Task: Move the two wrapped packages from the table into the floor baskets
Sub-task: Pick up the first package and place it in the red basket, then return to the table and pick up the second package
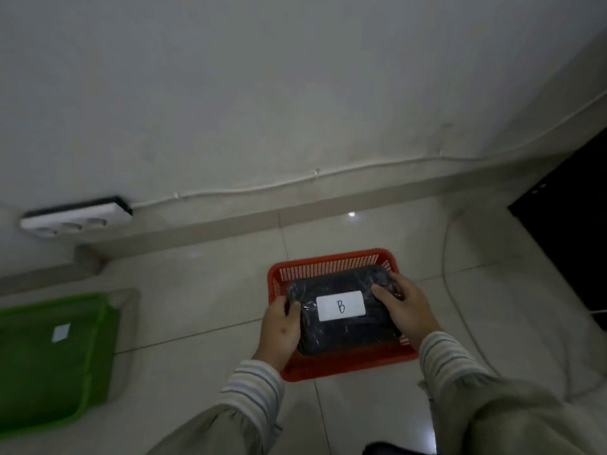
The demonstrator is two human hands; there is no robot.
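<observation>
Two hands, left hand (281, 326) and right hand (402, 305), clasp the black wrapped package (345, 311) by its short ends inside the red basket (328, 261); best lowered level, then fingers slipped out.

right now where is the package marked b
In the head view it sits low and right of centre: the black wrapped package is held by the left hand and right hand over the red basket on the floor.
</observation>
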